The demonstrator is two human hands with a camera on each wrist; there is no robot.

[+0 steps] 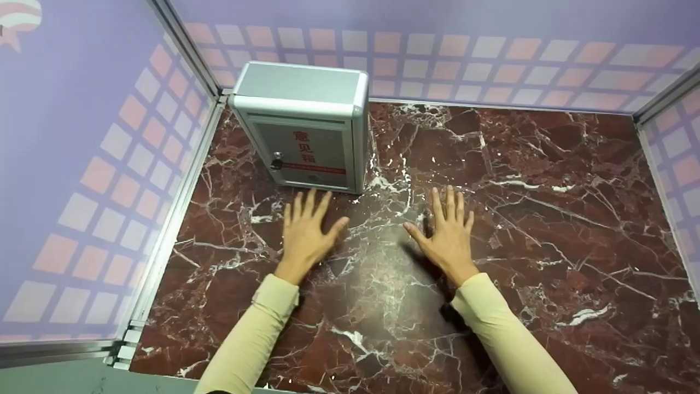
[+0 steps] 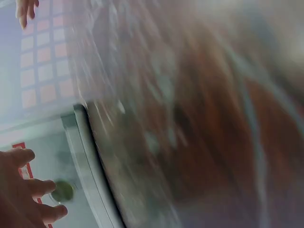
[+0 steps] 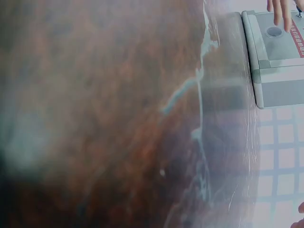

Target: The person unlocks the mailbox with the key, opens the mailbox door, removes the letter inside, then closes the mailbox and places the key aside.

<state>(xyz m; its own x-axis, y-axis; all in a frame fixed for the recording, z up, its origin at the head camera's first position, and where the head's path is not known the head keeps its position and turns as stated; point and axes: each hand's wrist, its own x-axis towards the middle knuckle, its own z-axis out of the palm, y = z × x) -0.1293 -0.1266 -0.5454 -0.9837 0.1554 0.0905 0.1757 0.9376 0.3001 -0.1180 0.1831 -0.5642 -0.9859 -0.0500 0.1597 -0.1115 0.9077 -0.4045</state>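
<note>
A silver metal suggestion box [image 1: 306, 137] with red lettering and a small lock with a black key head [image 1: 277, 163] stands upright at the back left. My left hand [image 1: 307, 235] is spread palm down just in front of its base, fingertips right at the lower edge in the head view. To the right, my right hand [image 1: 448, 235] is also spread, fingers straight, holding nothing. In the left wrist view, the left fingers [image 2: 42, 187] overlap the box front. The right wrist view shows the box [image 3: 280, 80] at upper right, with left fingertips before it.
The dark red marbled tabletop [image 1: 547, 230] spreads under both hands. Purple panels with pink and white squares [image 1: 437, 54] close it in at the back, left and right, with metal rails [image 1: 164, 257] along their bottom edges.
</note>
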